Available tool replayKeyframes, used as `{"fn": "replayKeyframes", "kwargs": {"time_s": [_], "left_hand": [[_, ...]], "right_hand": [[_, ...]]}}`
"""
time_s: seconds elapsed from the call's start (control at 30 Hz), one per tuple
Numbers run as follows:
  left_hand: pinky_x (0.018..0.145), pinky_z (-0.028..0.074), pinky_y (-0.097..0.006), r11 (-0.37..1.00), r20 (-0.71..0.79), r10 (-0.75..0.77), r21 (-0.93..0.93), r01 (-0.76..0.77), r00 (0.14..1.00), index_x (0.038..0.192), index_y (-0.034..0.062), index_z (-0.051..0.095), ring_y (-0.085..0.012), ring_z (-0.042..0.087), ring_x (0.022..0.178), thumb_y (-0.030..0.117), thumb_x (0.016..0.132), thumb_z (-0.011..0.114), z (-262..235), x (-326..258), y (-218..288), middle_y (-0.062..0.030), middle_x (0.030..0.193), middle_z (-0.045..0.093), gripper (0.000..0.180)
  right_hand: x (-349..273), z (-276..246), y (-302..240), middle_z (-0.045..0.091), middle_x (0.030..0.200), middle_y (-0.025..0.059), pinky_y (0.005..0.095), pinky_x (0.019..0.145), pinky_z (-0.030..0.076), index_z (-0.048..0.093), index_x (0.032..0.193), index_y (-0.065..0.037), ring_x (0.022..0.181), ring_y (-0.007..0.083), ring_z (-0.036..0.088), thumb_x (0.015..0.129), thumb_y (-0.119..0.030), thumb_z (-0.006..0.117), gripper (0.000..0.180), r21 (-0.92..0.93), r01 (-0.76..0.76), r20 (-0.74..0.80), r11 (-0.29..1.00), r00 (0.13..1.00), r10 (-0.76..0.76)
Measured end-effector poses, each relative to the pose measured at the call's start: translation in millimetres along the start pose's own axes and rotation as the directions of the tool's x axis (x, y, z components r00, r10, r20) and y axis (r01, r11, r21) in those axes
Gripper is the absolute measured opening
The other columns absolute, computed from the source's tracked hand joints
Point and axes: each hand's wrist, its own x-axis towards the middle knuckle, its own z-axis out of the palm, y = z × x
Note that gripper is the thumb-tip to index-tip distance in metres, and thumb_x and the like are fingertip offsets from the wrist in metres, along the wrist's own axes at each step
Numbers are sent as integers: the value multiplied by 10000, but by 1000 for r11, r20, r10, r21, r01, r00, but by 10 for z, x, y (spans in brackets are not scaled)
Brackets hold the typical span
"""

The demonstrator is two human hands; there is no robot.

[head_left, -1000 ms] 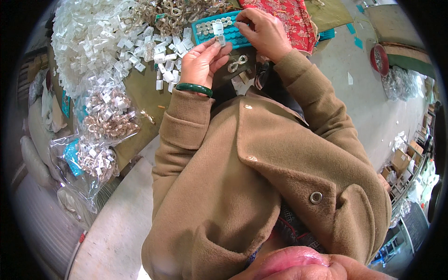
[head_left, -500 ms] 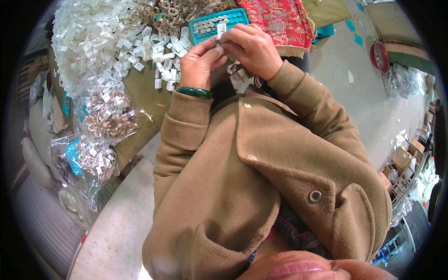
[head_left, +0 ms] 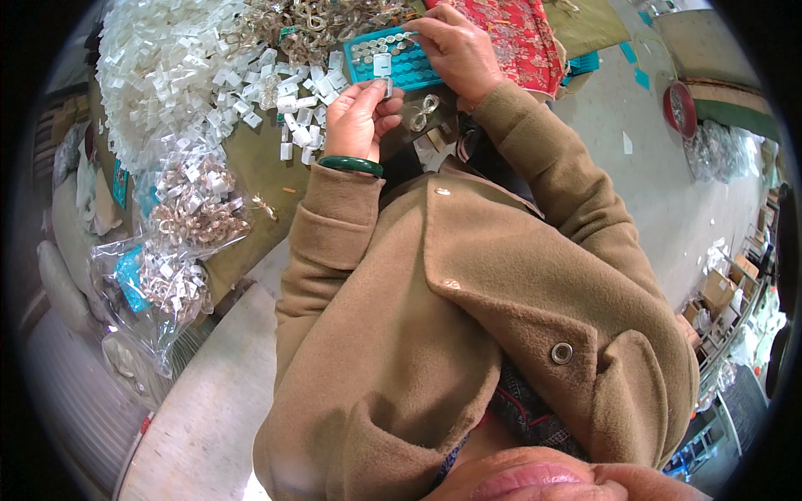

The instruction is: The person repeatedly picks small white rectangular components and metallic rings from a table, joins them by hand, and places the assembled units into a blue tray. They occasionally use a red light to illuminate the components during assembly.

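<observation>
My left hand (head_left: 357, 119), with a green bangle at the wrist, pinches a small white plastic case (head_left: 382, 65) between thumb and fingers. The case stands up above the fingertips, over the near left part of a teal tray (head_left: 415, 83). Round pockets cover the tray, and several small pale round pieces (head_left: 368, 52) sit in its far rows. My right hand (head_left: 464, 54) reaches over the tray's far right part. Its thumb and forefinger are closed together at the pockets; whatever they pinch is too small to make out. Just right of my left hand is a looped clear cord (head_left: 424, 113).
A large heap of white plastic cases (head_left: 167, 75) spreads across the table's left. Brownish coiled cords (head_left: 326, 25) are piled behind the tray. Clear bags (head_left: 196, 204) of cords and cases lie near left. Red patterned cloth (head_left: 522, 42) is at the right.
My right hand has left the white case and moved away, up and right, to the tray's pockets. My left hand keeps hold of the case, slightly lower now.
</observation>
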Motion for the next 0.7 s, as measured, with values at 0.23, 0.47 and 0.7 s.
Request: {"fn": "replayKeyframes", "kwargs": {"time_s": [0.23,0.47,0.7], "left_hand": [[637,595,-234,999,-29,30,-35,-31,999,1031,16,599,-152,701,851,151,947,604,59,-49,-18,-116,978,695,159],[710,584,-219,996,87,36,-84,-29,996,1129,-31,596,-173,690,907,87,935,595,134,-165,27,-127,1022,685,227],[736,588,-219,998,107,57,-9,-56,993,1137,-38,605,-142,683,885,54,921,607,166,-267,-3,-103,1013,683,235]], "right_hand": [[-11,86,4,620,868,100,345,700,525,638,972,-61,820,324,632,853,-58,625,120,-302,232,107,925,972,-209],[-213,-41,-200,647,910,68,288,768,526,631,1002,-28,820,162,632,851,-27,662,154,298,20,95,954,994,-50],[-340,-60,-381,648,914,76,318,779,521,627,972,-44,850,235,645,810,-16,676,172,60,248,13,967,968,-249]]}}
